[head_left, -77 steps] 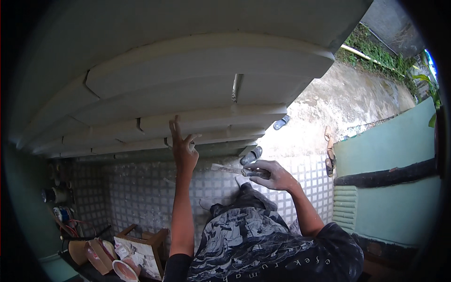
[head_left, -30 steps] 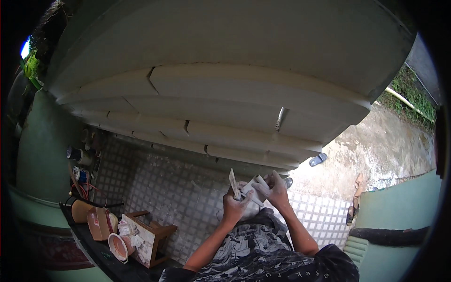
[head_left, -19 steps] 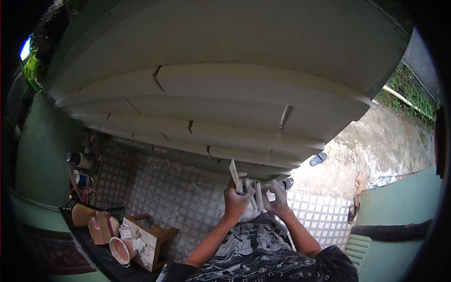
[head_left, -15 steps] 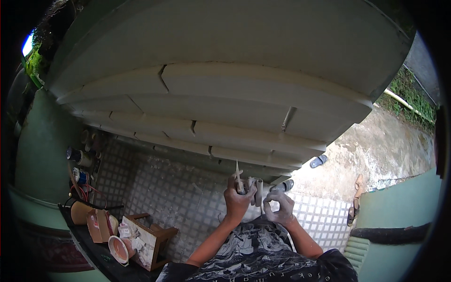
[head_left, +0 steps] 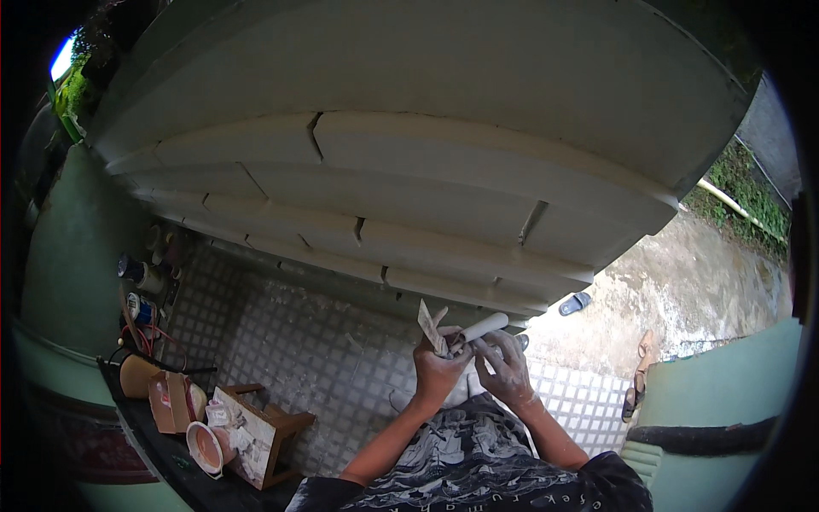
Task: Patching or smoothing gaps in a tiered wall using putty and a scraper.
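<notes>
Dusty with whitish powder, my left hand is closed around what look like putty knives. A flat, pale, smeared blade sticks up from it, and a smooth white handle points to the right. My right hand is close beside it, thumb and fingers bent in toward the handle and the left fingertips. Whether something small is between the right fingers is hidden. Both hands are at chest height, below a pale stepped wall moulding with several dark grooves.
At lower left a wooden stool stands by a white-and-pink bucket and a cardboard box. Several cans line the left wall. A dark sandal lies on the concrete at right, and brown sandals are beside the green wall.
The white handle has swung out to the right of my left hand, and the blade has turned its flat side into view. My right hand has moved left and up toward the handle.
</notes>
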{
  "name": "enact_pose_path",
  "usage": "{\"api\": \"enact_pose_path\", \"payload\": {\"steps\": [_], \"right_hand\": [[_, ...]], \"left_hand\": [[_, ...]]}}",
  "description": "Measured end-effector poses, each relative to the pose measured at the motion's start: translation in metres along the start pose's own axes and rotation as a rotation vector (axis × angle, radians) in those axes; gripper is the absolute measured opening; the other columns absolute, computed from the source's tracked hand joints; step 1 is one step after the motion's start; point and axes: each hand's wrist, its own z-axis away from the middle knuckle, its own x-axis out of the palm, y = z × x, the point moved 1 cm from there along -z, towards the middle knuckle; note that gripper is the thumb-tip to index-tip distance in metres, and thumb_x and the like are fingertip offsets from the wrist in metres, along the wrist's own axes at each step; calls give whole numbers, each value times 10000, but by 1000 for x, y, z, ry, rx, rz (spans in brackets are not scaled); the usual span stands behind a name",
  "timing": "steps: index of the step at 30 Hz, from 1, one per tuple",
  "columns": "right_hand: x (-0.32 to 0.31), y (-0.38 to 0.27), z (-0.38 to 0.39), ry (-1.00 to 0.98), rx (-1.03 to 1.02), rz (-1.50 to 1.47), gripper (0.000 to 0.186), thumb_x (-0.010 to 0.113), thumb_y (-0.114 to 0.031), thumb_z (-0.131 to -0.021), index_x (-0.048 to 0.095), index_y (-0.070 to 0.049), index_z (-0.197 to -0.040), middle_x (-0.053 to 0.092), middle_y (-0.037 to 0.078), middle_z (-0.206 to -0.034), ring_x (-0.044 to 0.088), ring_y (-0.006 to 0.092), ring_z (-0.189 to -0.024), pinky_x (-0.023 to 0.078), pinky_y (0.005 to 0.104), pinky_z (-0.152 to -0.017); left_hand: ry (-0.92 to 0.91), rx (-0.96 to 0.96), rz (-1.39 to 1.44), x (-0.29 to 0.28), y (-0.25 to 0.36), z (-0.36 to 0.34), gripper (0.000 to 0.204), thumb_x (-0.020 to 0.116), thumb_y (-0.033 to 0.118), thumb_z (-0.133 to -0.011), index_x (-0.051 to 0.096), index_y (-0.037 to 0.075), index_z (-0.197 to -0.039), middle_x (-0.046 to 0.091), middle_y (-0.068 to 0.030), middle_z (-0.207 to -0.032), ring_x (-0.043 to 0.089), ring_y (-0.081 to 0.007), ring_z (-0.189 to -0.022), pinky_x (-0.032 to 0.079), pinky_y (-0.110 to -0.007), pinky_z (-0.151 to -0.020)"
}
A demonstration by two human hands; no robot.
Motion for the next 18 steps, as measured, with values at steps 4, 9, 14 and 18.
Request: {"api": "enact_pose_path", "payload": {"steps": [4, 9, 14, 18], "right_hand": [[2, -4, -6, -4, -115, 9, 453, 650, 73, -737, 613, -21, -1178, 567, 184, -1160, 572, 386, -1097, 510, 441, -900], [6, -6, -5, 51, 35, -48, 547, 647, 100, -684, 572, -19, -1212, 523, 198, -1194, 568, 392, -1066, 507, 434, -890], [-5, 6, -16, 19, 146, -34, 392, 640, 52, -712, 587, -4, -1096, 572, 167, -1017, 587, 374, -933, 506, 423, -795], [-32, 9, -45, 82, 126, -37, 348, 662, -8, -755, 610, 0, -1099, 620, 177, -1052, 642, 367, -926, 530, 403, -780]], "left_hand": [[-75, -61, 90, -2, 5, -1, 675, 802, 1, -686, 520, -8, -1299, 652, -15, -859, 584, -63, -735, 492, -223, -679], [-192, -161, 86, -8, 19, -2, 559, 811, 66, -689, 601, -11, -1200, 677, -28, -818, 605, -59, -757, 504, -241, -692], [-339, -125, 10, -7, 26, 5, 471, 825, 114, -701, 645, -5, -1120, 702, -11, -830, 586, -41, -739, 496, -230, -689], [-414, -142, 106, -6, 17, 0, 501, 832, 90, -725, 596, -37, -1148, 722, -58, -972, 619, -52, -773, 497, -223, -705]]}}
